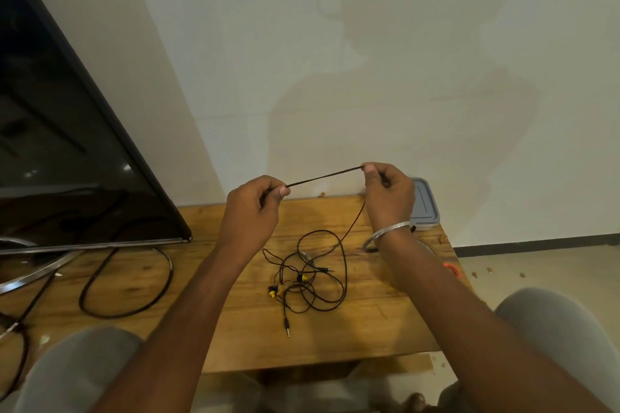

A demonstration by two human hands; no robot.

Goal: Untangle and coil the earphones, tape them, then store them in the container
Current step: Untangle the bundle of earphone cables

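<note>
Left hand (255, 208): pinching one end of a taut cable (323, 176) between thumb and curled fingers
Right hand (389, 194): pinching the other end, slightly higher
Earphones (303, 278): lying tangled on the wooden table (235, 329), one strand rising towards the right hand
Container (424, 201): sitting lidded at the table's far edge, behind the right hand

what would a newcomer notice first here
The left hand and right hand pinch a stretch of dark cord taut above the wooden table. Below them lies a tangle of earphones with yellow buds. A large dark screen fills the left side, and a grey container sits behind the right hand.
</note>
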